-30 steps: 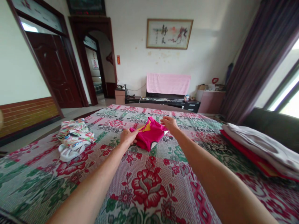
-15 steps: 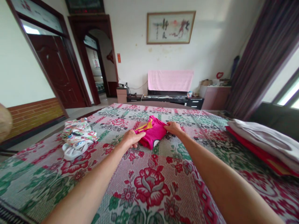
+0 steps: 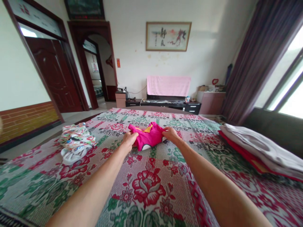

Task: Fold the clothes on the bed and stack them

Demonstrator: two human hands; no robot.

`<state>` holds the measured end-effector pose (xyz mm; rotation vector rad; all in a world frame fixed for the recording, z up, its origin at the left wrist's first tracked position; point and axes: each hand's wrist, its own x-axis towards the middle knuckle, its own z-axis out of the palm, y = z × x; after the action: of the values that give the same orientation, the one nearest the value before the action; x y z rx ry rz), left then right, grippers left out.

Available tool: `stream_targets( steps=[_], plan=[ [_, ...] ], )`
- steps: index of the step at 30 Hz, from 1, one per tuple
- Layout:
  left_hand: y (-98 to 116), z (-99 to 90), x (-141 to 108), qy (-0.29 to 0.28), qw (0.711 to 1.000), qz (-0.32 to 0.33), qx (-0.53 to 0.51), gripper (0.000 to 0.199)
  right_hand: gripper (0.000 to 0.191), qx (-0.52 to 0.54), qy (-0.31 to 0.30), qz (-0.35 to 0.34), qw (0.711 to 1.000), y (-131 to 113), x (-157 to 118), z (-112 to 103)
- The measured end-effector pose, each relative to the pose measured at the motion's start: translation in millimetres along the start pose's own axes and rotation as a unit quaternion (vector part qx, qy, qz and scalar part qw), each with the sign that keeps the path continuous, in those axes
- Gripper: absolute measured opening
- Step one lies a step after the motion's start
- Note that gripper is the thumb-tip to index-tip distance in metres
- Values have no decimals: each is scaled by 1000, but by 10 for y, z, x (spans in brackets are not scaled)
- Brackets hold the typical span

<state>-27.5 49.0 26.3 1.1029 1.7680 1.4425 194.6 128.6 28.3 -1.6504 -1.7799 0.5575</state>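
Note:
A bright pink garment (image 3: 149, 138) with a yellow inner edge and a white patch bordered in dark trim is stretched between my two hands, over the middle of the flowered cloth (image 3: 151, 189). My left hand (image 3: 129, 140) is closed on its left side, thumb on top. At the right side, my right hand (image 3: 170, 134) pinches the edge between thumb and fingers. The garment looks partly folded, and its underside is hidden, so I cannot tell its exact kind.
A crumpled multicoloured printed garment (image 3: 77, 140) lies on the left of the cloth. Folded clothes, a white one (image 3: 251, 143) over a red one (image 3: 236, 148), are stacked at the right. Beyond the far edge stands a low black cabinet (image 3: 194, 108) with a pink towel (image 3: 168, 85) above.
My left hand has shifted left with its side of the garment. The pink garment is now spread wider and flatter, with its left corner raised. My view has tilted up slightly.

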Motion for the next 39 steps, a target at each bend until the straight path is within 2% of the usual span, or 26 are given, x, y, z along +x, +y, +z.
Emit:
stream_targets(
  steps=[4,7,11,15,19,22,27,31,39],
  plan=[
    [15,-159,-22,-12,999,-30,-41,14,32,190,-44,38,980,80,-308,-97],
    [-41,-249,-93,-35,998,-28,-44,18,38,249,-51,41,966,147,-536,-131],
    [-211,-305,-125,-50,998,23,6,23,37,173,-1,-4,985,209,-790,-137],
    [-358,-315,-57,1,993,75,89,21,32,59,88,-72,992,230,-961,-85],
    [-408,-306,-18,33,989,85,118,32,27,33,145,-100,984,237,-968,-24],
    [-401,-296,-40,29,986,89,138,36,26,22,127,-82,988,228,-906,-28],
    [-364,-284,-82,28,977,96,188,31,32,-36,93,-15,995,190,-840,-65],
    [-358,-268,-74,20,974,95,206,34,33,-55,66,-5,996,173,-841,-69],
    [-384,-260,-62,22,984,80,155,38,30,-55,72,0,996,170,-838,-67]
  ],
)
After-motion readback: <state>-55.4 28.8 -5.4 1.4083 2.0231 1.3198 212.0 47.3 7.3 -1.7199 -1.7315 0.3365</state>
